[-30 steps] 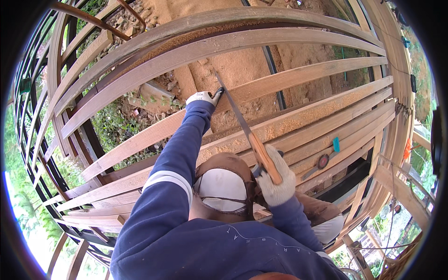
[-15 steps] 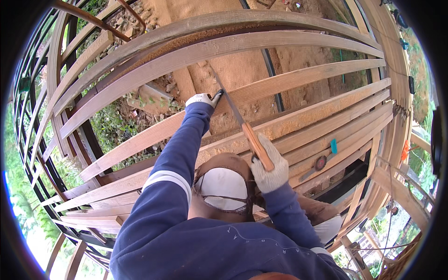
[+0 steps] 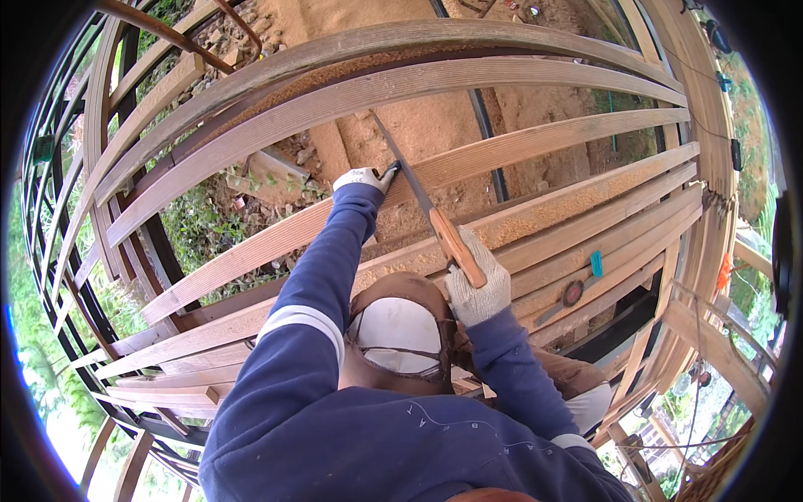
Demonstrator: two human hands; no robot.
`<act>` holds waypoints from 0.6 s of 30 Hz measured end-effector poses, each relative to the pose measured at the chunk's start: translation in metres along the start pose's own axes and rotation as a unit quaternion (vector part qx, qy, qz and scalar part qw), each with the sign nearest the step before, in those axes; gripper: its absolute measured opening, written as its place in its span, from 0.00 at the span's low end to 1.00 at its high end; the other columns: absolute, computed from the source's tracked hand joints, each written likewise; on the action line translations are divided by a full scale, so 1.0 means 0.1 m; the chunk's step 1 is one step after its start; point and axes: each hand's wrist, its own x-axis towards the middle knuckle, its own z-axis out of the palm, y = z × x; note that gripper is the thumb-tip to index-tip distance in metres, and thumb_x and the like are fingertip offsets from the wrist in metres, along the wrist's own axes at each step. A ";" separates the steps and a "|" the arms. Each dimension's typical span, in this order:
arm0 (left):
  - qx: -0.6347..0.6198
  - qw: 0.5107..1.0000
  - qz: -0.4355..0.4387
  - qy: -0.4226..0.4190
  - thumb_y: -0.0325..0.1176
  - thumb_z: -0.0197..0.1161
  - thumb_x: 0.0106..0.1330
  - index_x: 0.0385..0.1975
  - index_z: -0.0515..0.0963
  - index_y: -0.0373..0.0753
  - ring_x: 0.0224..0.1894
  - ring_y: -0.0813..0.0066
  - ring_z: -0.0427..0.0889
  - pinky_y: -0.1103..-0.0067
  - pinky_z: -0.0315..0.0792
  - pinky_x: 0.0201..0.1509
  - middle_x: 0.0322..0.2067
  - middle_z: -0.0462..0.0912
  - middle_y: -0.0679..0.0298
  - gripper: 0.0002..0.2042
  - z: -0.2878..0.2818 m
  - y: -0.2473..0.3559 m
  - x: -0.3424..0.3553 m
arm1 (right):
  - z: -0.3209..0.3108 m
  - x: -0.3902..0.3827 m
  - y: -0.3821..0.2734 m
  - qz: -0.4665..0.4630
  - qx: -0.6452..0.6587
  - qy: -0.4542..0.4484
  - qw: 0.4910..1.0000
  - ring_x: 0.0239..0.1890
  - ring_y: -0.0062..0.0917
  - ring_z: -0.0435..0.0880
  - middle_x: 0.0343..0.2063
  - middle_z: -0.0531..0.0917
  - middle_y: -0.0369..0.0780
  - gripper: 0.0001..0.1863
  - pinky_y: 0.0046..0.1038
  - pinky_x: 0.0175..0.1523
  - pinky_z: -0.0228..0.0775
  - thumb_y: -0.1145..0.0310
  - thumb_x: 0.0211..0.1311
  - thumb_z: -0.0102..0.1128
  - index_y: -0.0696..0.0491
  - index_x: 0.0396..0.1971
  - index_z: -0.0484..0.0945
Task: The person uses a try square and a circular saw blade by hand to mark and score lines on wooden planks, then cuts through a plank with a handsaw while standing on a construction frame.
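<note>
1. Running from the left up to the far right, the board being worked on spans the gap over bare earth, roughly level with the neighbouring boards.
2. On it lies the gloved left hand, its arm stretched well forward. The dark fingertip nearest the saw sits just beside the blade; whether the other fingers curl under the board, I cannot tell.
3. Next comes the saw, its blade lying slantwise across the board, tip pointing away from the body. The step in hand looks like sawing through the board here; how deep the cut goes does not show.
4. Right of the knee, the gloved right hand is wrapped firmly round the handle, with no slack visible.
5. The next move seems to call for straight strokes along the same line, with the left hand holding the board steady and its fingertip clear of the teeth. Near the end of the cut, lighter strokes would suit.
6. Farther right, sawdust coats a nearer board, and a teal-ended tool lies apart from both hands.
</note>
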 end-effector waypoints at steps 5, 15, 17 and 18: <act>-0.006 1.000 -0.003 -0.014 0.69 0.40 0.70 0.44 0.87 0.44 0.49 0.58 0.86 0.65 0.77 0.52 0.44 0.88 0.56 0.36 -0.04 -0.04 -0.03 | -0.28 -0.52 -0.30 0.069 0.073 -0.012 0.995 0.37 0.33 0.88 0.43 0.85 0.52 0.30 0.28 0.46 0.80 0.76 0.57 0.63 0.66 0.62 0.70; -0.012 1.000 0.003 0.013 0.67 0.41 0.71 0.44 0.87 0.44 0.49 0.57 0.85 0.65 0.76 0.54 0.44 0.87 0.55 0.34 -0.04 0.03 -0.02 | 0.16 0.17 0.09 -0.023 -0.016 0.027 0.999 0.46 0.31 0.88 0.46 0.85 0.53 0.31 0.30 0.52 0.79 0.74 0.58 0.64 0.67 0.62 0.70; -0.014 1.000 -0.002 0.006 0.66 0.41 0.71 0.44 0.87 0.44 0.49 0.57 0.85 0.65 0.76 0.54 0.44 0.87 0.55 0.34 -0.02 -0.02 -0.06 | 0.02 -0.14 -0.12 0.047 0.027 0.004 0.999 0.47 0.32 0.87 0.47 0.85 0.54 0.31 0.30 0.53 0.78 0.74 0.58 0.65 0.66 0.62 0.70; -0.018 1.000 -0.003 0.003 0.66 0.42 0.71 0.44 0.87 0.44 0.49 0.57 0.85 0.65 0.76 0.54 0.44 0.87 0.55 0.33 -0.08 0.02 -0.04 | -0.12 -0.31 -0.20 0.076 0.045 -0.006 0.996 0.48 0.32 0.87 0.47 0.84 0.54 0.31 0.31 0.54 0.78 0.74 0.57 0.65 0.66 0.62 0.70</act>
